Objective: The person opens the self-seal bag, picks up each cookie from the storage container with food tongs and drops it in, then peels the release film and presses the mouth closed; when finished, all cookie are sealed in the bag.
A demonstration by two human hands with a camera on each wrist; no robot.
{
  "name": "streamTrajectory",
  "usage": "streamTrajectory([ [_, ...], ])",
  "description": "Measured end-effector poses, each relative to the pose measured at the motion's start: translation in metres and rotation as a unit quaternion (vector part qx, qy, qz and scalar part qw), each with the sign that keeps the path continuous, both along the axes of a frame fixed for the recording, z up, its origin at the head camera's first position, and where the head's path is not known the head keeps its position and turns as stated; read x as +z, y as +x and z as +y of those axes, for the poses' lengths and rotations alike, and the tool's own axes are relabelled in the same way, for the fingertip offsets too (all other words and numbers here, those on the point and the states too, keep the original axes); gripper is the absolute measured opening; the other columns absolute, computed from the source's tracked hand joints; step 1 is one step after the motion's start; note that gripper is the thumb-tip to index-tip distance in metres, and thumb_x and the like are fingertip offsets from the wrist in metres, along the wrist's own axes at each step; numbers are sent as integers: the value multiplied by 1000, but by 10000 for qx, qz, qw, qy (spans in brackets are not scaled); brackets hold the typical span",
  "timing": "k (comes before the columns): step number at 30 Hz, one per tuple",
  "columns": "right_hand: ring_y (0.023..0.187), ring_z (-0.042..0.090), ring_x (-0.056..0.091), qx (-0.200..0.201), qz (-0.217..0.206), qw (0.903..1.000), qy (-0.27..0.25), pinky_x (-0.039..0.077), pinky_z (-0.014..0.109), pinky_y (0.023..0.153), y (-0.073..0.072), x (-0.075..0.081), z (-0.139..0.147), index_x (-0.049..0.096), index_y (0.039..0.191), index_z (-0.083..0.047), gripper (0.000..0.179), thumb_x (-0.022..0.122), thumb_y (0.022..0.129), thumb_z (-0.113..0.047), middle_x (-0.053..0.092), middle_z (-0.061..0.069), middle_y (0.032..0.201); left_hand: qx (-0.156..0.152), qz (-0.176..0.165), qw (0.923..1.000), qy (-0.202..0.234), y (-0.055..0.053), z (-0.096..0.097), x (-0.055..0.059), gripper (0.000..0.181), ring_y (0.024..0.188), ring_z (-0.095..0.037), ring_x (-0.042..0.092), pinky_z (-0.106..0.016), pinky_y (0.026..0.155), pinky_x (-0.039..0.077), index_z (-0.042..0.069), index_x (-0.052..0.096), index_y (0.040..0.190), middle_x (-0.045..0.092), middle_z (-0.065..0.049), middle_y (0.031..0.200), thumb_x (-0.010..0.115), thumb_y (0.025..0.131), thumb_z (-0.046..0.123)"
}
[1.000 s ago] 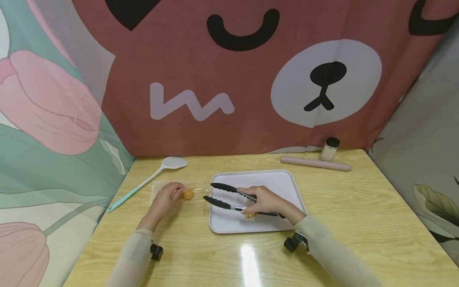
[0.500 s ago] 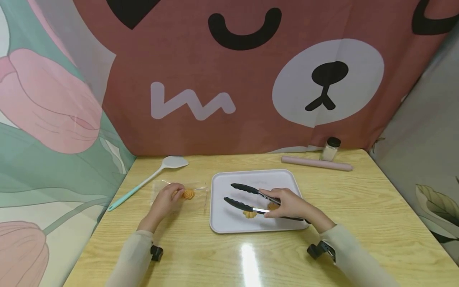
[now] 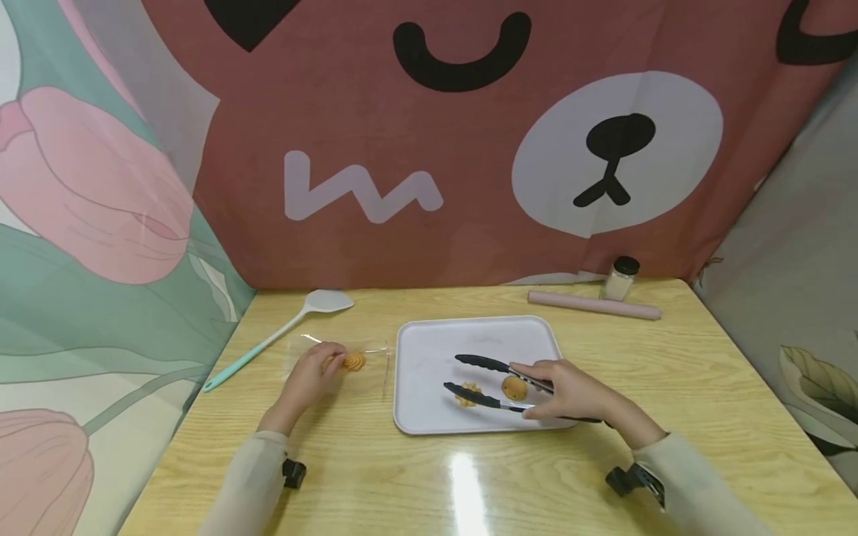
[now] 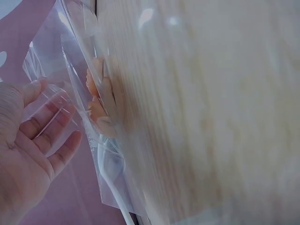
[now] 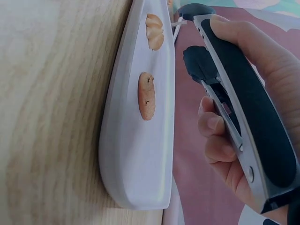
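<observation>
My left hand [image 3: 313, 378] pinches the edge of a clear plastic bag [image 4: 70, 61] lying on the table. Inside the bag are swirled golden cookies [image 3: 354, 362], partly behind the fingers in the head view. My right hand [image 3: 573, 391] grips black-and-metal kitchen tongs [image 5: 253, 108] by the handles. Their jaws stand apart with nothing between them, above the white tray [image 3: 429, 339]. On the tray lie a flower-shaped cookie [image 5: 154, 32], partly covered by the tongs in the head view, and a round speckled cookie [image 3: 515, 387].
A spatula [image 3: 328, 300] with a white head and mint handle lies at the back left. Toward the back right, a pink rolling pin [image 3: 593, 305] lies before a black-lidded jar [image 3: 618, 286]. A bear-print cloth [image 3: 362, 246] hangs behind the table.
My right hand has carried the tongs rightward, from beside the bag to over the tray's right half, uncovering both cookies there. My left hand stays at the bag.
</observation>
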State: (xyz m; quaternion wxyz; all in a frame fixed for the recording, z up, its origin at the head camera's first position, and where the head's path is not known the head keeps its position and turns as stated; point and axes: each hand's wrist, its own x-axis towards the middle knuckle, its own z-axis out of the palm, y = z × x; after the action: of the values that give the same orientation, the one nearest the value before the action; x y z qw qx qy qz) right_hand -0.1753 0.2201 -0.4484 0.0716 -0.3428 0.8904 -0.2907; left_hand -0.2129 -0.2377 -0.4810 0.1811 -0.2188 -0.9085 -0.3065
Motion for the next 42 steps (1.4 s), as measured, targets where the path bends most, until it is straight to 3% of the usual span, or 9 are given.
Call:
streamTrajectory([
  [7,56,1,22,-3,-19,10000,27,25,19,49,10,-1,8,48,138,-5,79,77,76,-45,38,-8,67,-31,117,9999,-20,0,0,-1,6,94,-33,62,-48,83,50,1,66,92,67,-12,93,66,86,1],
  [15,56,0,22,61,-43,10000,-12,25,18,49,17,-5,10,49,138,-9,76,78,75,-41,38,-6,65,-35,25,10000,41,1,2,-1,5,95,-33,62,-47,86,49,0,66,91,67,-12,94,66,86,0],
  [20,56,-1,23,126,-66,9999,10,25,16,50,18,-7,11,47,140,-12,77,80,75,-37,43,-1,64,-39,-116,9999,-4,1,3,0,7,96,-32,62,-46,87,49,-1,67,94,66,-12,95,65,87,1],
  [28,57,1,22,-7,-128,9997,223,23,19,52,18,-8,12,50,136,-8,75,79,75,-39,35,-10,66,-6,-278,9996,-11,0,2,2,8,100,-32,60,-47,89,48,0,66,96,66,-11,98,63,89,4],
  [36,57,2,22,-23,-304,9994,169,23,20,52,18,-10,12,50,136,-5,74,79,76,-37,40,-6,66,-15,-265,9996,-17,-2,3,1,8,99,-32,61,-47,89,48,0,67,95,66,-11,97,63,89,4],
  [42,55,2,22,-132,-449,9988,167,22,18,51,19,-11,12,49,137,-7,74,79,76,-36,33,-9,66,9,-297,9996,-3,-2,3,1,7,98,-32,61,-47,89,48,0,66,95,66,-12,97,63,89,3],
])
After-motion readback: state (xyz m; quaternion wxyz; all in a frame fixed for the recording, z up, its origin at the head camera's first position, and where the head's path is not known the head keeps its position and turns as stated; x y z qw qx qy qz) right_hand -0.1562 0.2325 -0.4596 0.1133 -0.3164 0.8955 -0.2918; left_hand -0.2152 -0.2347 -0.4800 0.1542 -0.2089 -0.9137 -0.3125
